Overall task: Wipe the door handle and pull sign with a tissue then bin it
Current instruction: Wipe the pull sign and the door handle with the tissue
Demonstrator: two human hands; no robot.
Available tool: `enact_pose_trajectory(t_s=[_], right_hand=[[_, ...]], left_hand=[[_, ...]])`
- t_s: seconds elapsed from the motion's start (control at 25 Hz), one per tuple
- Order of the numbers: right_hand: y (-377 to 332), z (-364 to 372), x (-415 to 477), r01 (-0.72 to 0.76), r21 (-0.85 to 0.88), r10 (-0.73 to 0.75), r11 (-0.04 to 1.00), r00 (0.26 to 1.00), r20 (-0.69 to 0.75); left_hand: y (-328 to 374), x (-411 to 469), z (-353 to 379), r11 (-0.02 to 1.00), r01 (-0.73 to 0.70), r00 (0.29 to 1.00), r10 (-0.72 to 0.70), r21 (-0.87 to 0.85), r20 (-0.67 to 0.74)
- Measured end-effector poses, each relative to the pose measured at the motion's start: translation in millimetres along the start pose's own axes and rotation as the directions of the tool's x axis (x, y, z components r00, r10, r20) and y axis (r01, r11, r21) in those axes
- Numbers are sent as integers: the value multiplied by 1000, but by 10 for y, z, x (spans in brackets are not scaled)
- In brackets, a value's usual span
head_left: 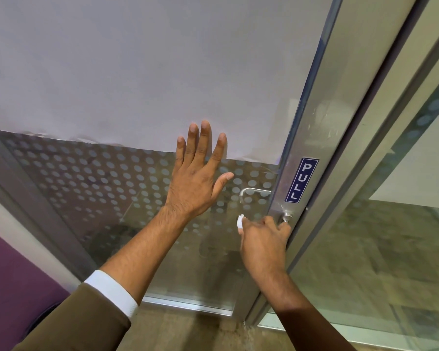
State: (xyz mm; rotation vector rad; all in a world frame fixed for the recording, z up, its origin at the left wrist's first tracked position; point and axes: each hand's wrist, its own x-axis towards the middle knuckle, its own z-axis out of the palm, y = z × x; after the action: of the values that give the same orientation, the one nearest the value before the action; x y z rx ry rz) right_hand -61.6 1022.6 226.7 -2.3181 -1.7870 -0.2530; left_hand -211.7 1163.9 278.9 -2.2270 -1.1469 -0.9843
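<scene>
My left hand (197,173) lies flat and open against the glass door, fingers spread, left of the handle. My right hand (262,239) is closed around the near lever of the silver door handle (287,217), with a white tissue (240,221) sticking out past the thumb side. Most of the near lever is hidden under that hand. A second lever (254,191) shows through the glass on the far side. The blue PULL sign (301,179) runs vertically on the metal door frame, just above the handle.
White paper (137,72) covers the upper glass; the lower glass (99,178) has a dotted frosted pattern. A metal frame post (345,138) stands right of the door, with another glass panel (390,249) beyond. A purple wall (8,287) is at the lower left.
</scene>
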Motion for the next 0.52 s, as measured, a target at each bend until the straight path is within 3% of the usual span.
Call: enact_pose_trajectory(t_s=[0.2, 0.52], right_hand=[[-143, -24, 251, -9, 34, 7, 999, 998, 58], [191, 152, -154, 90, -4, -90, 996, 994, -69]], left_hand=[[9, -6, 12, 1000, -9, 1000, 9, -12, -11], [-6, -7, -32, 1000, -9, 1000, 9, -12, -2]])
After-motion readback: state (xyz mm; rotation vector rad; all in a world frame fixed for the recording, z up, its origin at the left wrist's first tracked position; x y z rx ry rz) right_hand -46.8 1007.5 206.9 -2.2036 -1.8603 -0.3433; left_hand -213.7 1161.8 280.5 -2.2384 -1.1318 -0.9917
